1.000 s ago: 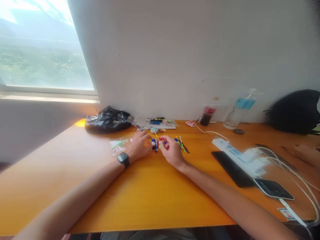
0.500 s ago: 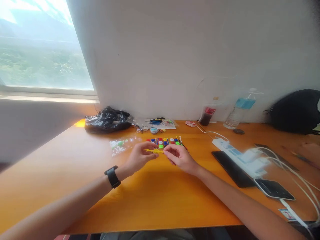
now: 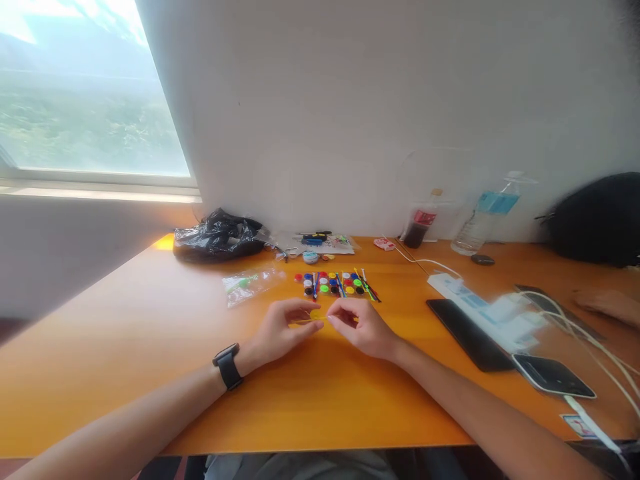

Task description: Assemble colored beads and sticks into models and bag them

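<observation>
Smooth orange tabletop (image 3: 125, 333) with satin sheen; crinkled glossy black plastic bag (image 3: 217, 235); glossy-screened phone (image 3: 553, 375); clear plastic bottle (image 3: 483, 217)

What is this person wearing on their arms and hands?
Both forearms are bare, with no sleeves in view. The left hand has a black watch with a dark band strapped at the wrist. The right hand wears nothing: no glove or watch, and no ring visible.

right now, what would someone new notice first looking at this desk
The cluster of small bright pieces in red, blue, yellow and green at the middle of the orange table draws the eye. Just in front of it, the left hand and right hand pinch a thin yellow piece between them. A crumpled black bag lies by the wall, near the window.
</observation>
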### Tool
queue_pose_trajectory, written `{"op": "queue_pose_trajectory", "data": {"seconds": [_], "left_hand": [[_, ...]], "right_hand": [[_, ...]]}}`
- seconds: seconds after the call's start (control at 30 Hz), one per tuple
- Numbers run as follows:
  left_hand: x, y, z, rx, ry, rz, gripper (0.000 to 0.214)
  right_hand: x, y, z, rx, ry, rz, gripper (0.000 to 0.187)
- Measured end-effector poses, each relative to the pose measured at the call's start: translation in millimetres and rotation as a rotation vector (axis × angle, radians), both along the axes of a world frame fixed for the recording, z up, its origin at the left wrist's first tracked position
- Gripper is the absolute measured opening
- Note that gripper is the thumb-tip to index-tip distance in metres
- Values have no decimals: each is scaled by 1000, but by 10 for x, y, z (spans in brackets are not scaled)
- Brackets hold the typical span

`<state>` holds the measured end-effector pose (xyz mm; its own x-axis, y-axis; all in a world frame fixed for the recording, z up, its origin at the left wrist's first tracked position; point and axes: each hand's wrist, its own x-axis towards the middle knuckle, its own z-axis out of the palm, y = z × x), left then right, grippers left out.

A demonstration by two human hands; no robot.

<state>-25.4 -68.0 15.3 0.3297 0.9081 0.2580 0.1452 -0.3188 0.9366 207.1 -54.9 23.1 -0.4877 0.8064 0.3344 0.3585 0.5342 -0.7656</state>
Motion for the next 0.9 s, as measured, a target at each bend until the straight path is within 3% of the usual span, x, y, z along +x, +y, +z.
{"op": "queue_pose_trajectory", "data": {"seconds": [0.37, 0.9], "left_hand": [[-36, -7, 31, 400, 174, 44, 22], [-56, -35, 57, 482, 292, 41, 13]], "right_hand": [[-2, -36, 8, 232, -22, 50, 11], [1, -56, 55, 263, -83, 76, 16]]}}
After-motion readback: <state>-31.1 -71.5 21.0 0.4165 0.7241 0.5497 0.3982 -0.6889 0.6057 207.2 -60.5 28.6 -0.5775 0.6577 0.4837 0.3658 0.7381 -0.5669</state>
